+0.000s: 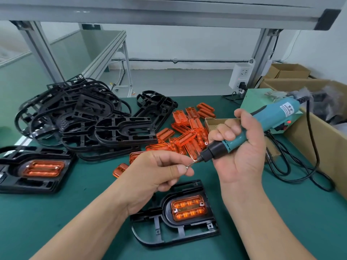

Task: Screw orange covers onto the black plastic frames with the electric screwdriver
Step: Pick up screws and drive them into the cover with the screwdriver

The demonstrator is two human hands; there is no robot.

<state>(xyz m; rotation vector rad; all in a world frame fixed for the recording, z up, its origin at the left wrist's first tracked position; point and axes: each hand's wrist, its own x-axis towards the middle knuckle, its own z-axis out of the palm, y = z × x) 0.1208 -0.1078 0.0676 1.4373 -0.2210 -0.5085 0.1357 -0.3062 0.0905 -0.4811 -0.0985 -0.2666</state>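
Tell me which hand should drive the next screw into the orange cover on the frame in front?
Probably the right hand: it grips the electric screwdriver, held above the orange cover. The left hand only pinches a screw at its tip.

Glossy translucent orange plastic covers; shiny black plastic frames; matt green mat; matt brown cardboard box.

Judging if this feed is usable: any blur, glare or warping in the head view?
Head view: left hand, right hand, screwdriver and near frame sharp; cord end far right smeared; wide lens slants the bench posts; light even, no glare on the orange cover.
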